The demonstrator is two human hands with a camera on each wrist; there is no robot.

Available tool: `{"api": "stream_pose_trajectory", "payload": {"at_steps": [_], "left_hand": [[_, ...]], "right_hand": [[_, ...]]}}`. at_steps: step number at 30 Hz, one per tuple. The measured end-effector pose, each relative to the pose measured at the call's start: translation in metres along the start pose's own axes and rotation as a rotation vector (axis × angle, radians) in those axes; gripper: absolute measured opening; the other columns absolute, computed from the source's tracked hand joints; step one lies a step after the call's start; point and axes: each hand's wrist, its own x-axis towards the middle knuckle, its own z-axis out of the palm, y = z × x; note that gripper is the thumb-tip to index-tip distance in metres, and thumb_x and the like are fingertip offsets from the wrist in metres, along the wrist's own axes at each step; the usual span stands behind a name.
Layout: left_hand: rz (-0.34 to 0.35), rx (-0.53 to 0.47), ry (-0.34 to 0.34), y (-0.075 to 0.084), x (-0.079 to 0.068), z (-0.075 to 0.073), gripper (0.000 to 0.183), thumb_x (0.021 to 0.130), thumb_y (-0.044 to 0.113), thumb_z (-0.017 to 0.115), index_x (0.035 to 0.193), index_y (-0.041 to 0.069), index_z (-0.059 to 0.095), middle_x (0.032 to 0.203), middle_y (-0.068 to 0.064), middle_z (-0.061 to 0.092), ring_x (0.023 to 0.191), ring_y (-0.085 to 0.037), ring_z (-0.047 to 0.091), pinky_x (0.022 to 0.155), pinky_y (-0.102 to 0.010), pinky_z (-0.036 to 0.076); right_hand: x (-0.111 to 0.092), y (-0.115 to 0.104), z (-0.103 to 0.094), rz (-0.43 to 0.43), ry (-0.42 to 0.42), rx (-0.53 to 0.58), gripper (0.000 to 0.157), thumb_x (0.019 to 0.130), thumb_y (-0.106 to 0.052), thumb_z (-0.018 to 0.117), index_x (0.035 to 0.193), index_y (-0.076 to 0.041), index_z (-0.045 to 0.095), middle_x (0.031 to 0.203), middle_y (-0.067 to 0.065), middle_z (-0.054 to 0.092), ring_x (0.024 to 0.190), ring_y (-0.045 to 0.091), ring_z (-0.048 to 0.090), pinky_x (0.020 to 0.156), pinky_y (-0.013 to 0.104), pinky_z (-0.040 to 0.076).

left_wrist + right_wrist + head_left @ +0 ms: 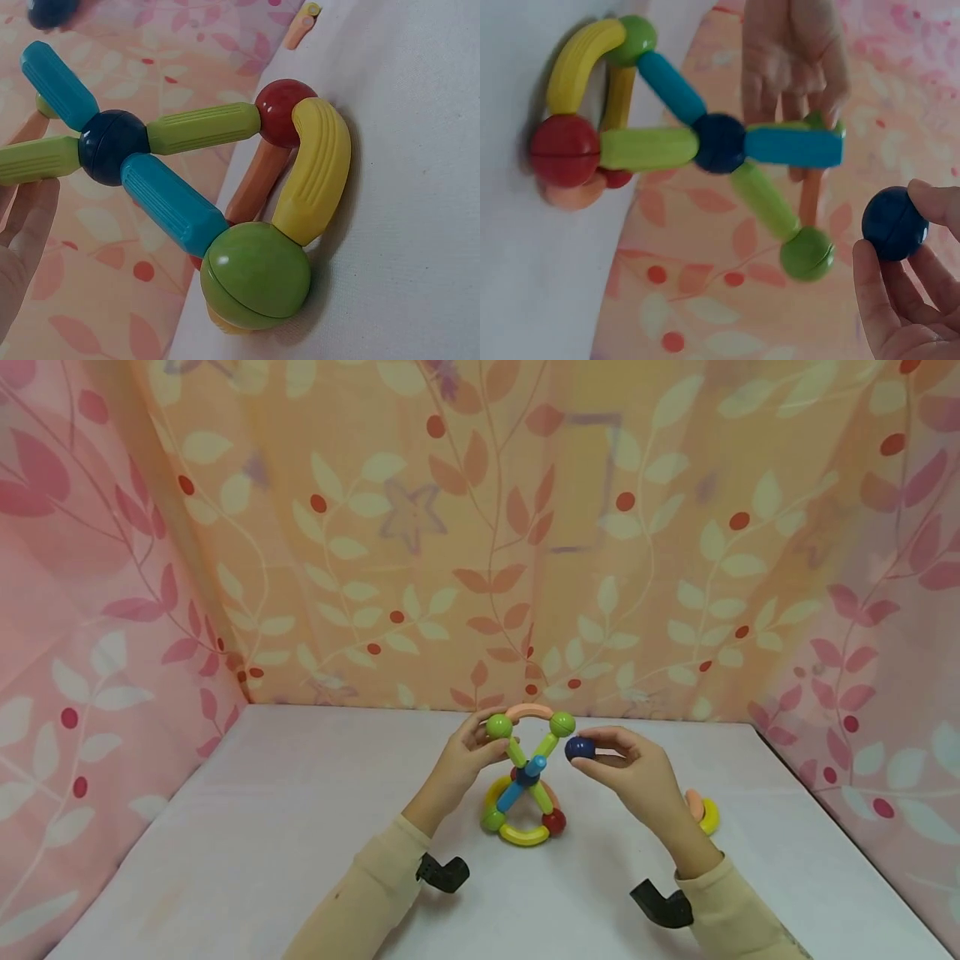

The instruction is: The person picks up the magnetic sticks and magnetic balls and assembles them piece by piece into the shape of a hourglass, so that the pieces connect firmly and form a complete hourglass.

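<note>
A toy built of magnetic balls and sticks stands on the table, its dark blue centre ball (114,147) joining light green sticks (202,128) and blue sticks (793,145). Its base has yellow curved sticks (523,836), a red ball (565,150) and a green ball (256,274). An orange curved stick (529,711) bridges two green balls at the top. My left hand (459,768) holds the toy by its upper left corner, fingers partly hidden behind it. Right of the toy, my right hand (637,774) pinches a loose dark blue ball (895,223), apart from the blue stick's free end.
Beyond my right wrist lie a loose yellow curved stick (709,817) and an orange one (695,804) on the white table (247,827). Patterned curtains (420,568) rise at the back and both sides. Black wrist mounts (444,872) hang under the sleeves.
</note>
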Motion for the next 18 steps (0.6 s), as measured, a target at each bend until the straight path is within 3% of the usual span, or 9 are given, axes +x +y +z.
{"api": "stream_pose_trajectory", "payload": {"at_steps": [5, 7, 13, 18], "left_hand": [[-0.015, 0.000, 0.004, -0.001, 0.001, 0.002, 0.049, 0.098, 0.019, 0.063, 0.144, 0.023, 0.046, 0.141, -0.008, 0.059, 0.122, -0.022, 0.062, 0.105, -0.039, 0.051], [-0.021, -0.006, 0.006, -0.002, 0.001, 0.001, 0.049, 0.098, 0.019, 0.064, 0.143, 0.023, 0.046, 0.140, -0.008, 0.058, 0.121, -0.022, 0.062, 0.106, -0.040, 0.050], [-0.026, -0.021, 0.002, -0.004, 0.001, 0.001, 0.050, 0.097, 0.020, 0.065, 0.143, 0.024, 0.046, 0.140, -0.008, 0.058, 0.124, -0.022, 0.061, 0.108, -0.041, 0.049], [-0.019, -0.015, -0.001, -0.003, 0.001, 0.000, 0.049, 0.098, 0.020, 0.064, 0.143, 0.024, 0.047, 0.141, -0.007, 0.059, 0.125, -0.022, 0.060, 0.107, -0.041, 0.049]], "right_hand": [[-0.002, -0.006, 0.012, -0.231, -0.011, -0.032, 0.034, 0.081, -0.005, 0.080, 0.113, -0.001, 0.071, 0.115, 0.015, 0.070, 0.095, 0.000, 0.067, 0.083, 0.018, 0.057], [-0.001, -0.005, 0.018, -0.283, -0.008, -0.048, 0.035, 0.080, -0.003, 0.081, 0.113, -0.001, 0.071, 0.113, 0.013, 0.071, 0.096, 0.003, 0.067, 0.084, 0.020, 0.058], [-0.001, -0.005, 0.028, -0.321, 0.009, -0.124, 0.038, 0.078, -0.005, 0.083, 0.114, -0.002, 0.072, 0.114, 0.010, 0.072, 0.095, 0.018, 0.070, 0.083, 0.034, 0.061], [0.002, -0.009, 0.031, -0.311, 0.014, -0.191, 0.040, 0.077, -0.007, 0.084, 0.115, -0.004, 0.073, 0.115, 0.008, 0.072, 0.100, 0.023, 0.070, 0.084, 0.037, 0.061]]}}
